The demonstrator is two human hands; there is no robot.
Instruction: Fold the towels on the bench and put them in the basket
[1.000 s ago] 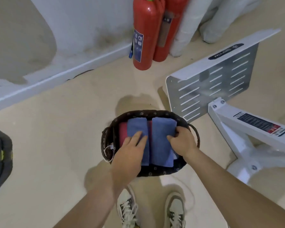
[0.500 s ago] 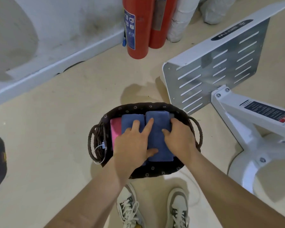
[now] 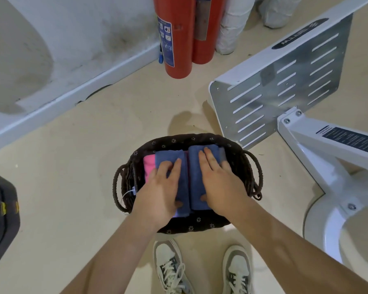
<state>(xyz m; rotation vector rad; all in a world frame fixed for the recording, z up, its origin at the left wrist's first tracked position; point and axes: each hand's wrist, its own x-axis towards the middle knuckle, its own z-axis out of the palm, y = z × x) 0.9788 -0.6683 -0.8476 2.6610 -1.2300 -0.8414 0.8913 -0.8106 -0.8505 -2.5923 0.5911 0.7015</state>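
Head view: basket (image 3: 187, 140), dark woven, sits on the floor just beyond the person's shoes (image 3: 170, 266), white bench frame (image 3: 280, 85) to its right, two red extinguishers (image 3: 176, 39) far against the wall. Inside lie two folded blue towels side by side, left blue towel (image 3: 168, 157) and right blue towel (image 3: 194, 183), with a pink towel (image 3: 148, 166) showing at the left edge under them. Left hand (image 3: 159, 194) lies flat on the left one, right hand (image 3: 219, 183) flat on the right one, fingers straight, palms pressing, nothing gripped. Looks like final tamping. Risks: uneven pressure could slide a towel over its neighbour or open a fold. Lifting the palms with any drag may pull the top layer loose. Leaning hard on the near rim might tip the light basket.
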